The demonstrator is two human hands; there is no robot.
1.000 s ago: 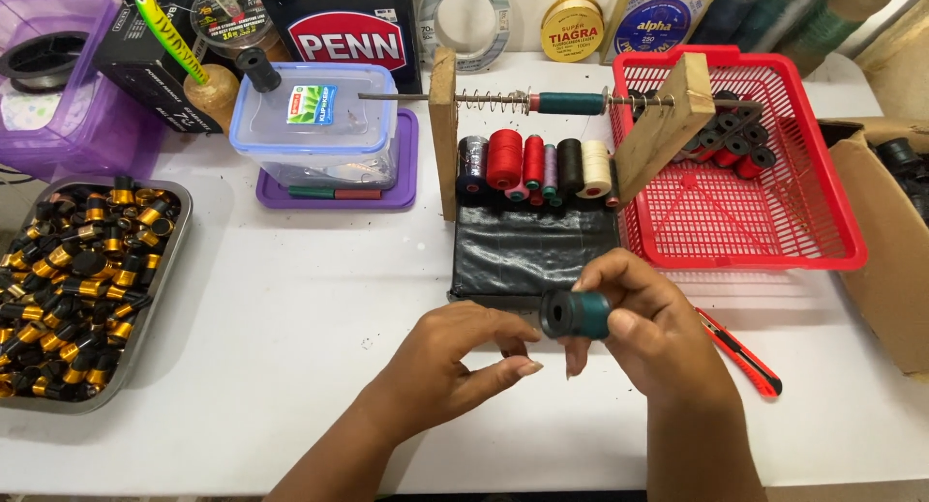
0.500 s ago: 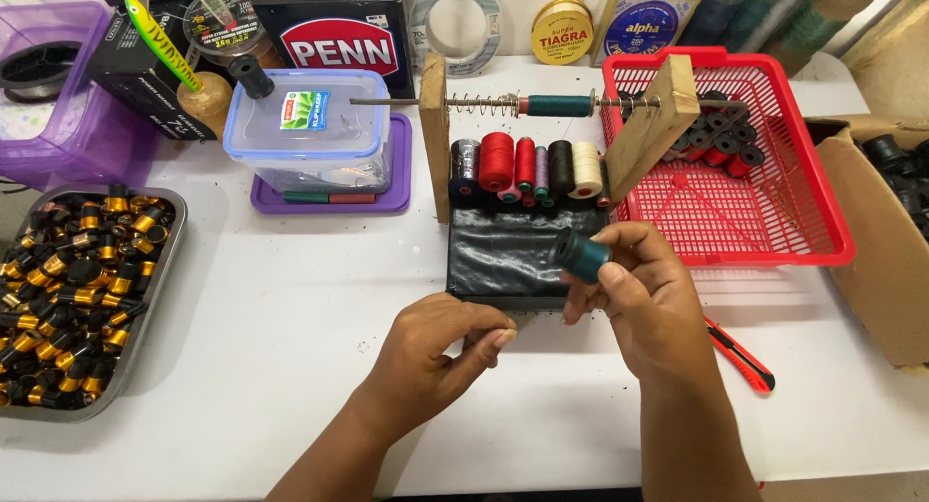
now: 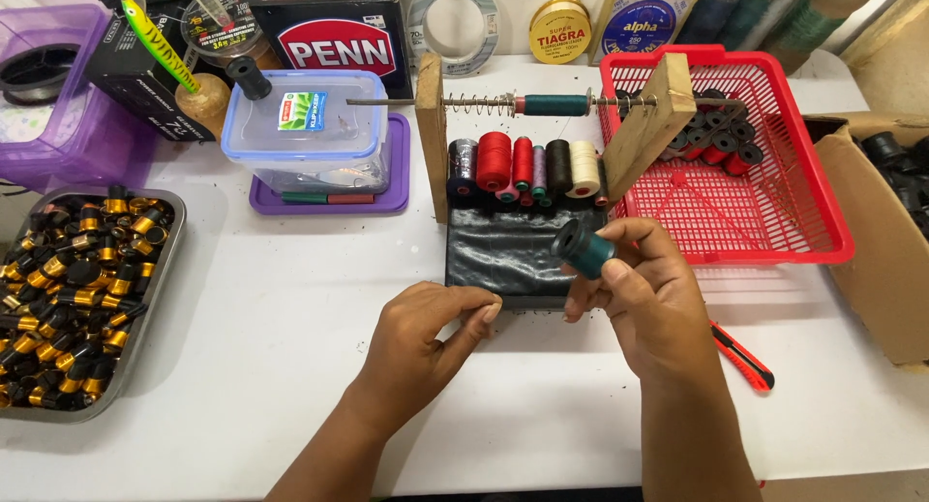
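Table [image 3: 290, 299] is white and takes up pretty much the whole view, with stuff all around the edges. Biggest thing on it is the red plastic basket [image 3: 774, 212] on the right, with a handful of black and red spools piled in its far corner. Over on the left there's a metal tray [image 3: 145, 308] packed with little black and gold spools. A clear lidded tub [image 3: 310, 134] stands on a purple lid near the back. In the middle is a wooden spool rack [image 3: 431, 134], two uprights with a metal rod across carrying a spring and a teal spool, and a row of thread spools [image 3: 527, 165] in red, black, cream and others lined up underneath. A black mat [image 3: 503, 250] lies in front of that.

The right hand [image 3: 648, 299] is raised a bit above the mat's right edge, thumb and fingers closed around a small teal spool [image 3: 584, 248], open end facing the left. The left hand [image 3: 426, 337] rests down on the table at the mat's near edge, fingers curled in loosely, fingertips touching the mat, gripping nothing. A red utility knife [image 3: 743, 357] lies just beside the right wrist.
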